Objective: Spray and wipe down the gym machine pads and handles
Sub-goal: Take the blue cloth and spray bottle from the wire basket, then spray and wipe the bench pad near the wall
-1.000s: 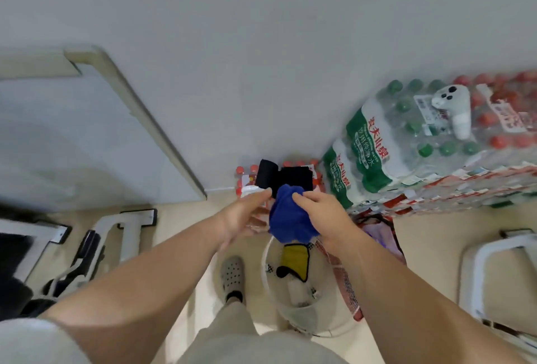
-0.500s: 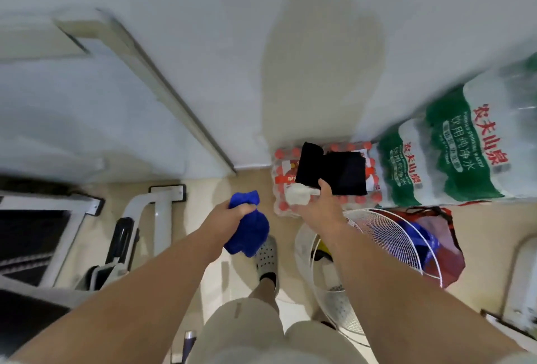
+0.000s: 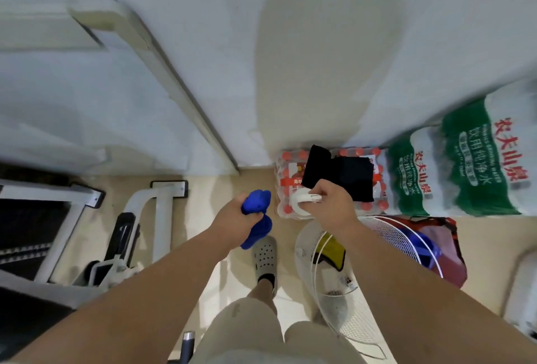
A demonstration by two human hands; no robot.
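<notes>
Beige tiled floor (image 3: pixel 209 189) is running up to a plain white wall (image 3: pixel 319 44), pretty cramped corner. The person is standing here in a grey clog (image 3: pixel 265 256), arms reaching out forward.

The left hand (image 3: pixel 232 221) is gripping a blue cloth (image 3: pixel 257 204), fingers curled tight round it so the cloth is bunching out above and below the fist. The right hand (image 3: pixel 331 204) is holding the white spray bottle (image 3: pixel 305 199) by its head, fingers wrapped over the trigger part; the rest of the bottle is hiding under the hand, so I can't tell much more.

Just beyond the right fingers a pack of red-capped bottles (image 3: pixel 290 172) is sitting against the wall with a black cloth (image 3: pixel 343 175) lying on top. Further out to the right of those fingers, green-labelled water packs (image 3: pixel 465 166) are piling up. Below the right fingers a white wire basket (image 3: pixel 302 247) is holding a yellow cloth (image 3: pixel 331 250), with a red bag (image 3: pixel 453 247) beside it. Well off to the left of the left fingers, the white gym machine frame (image 3: pixel 157 209) is standing on the floor.
</notes>
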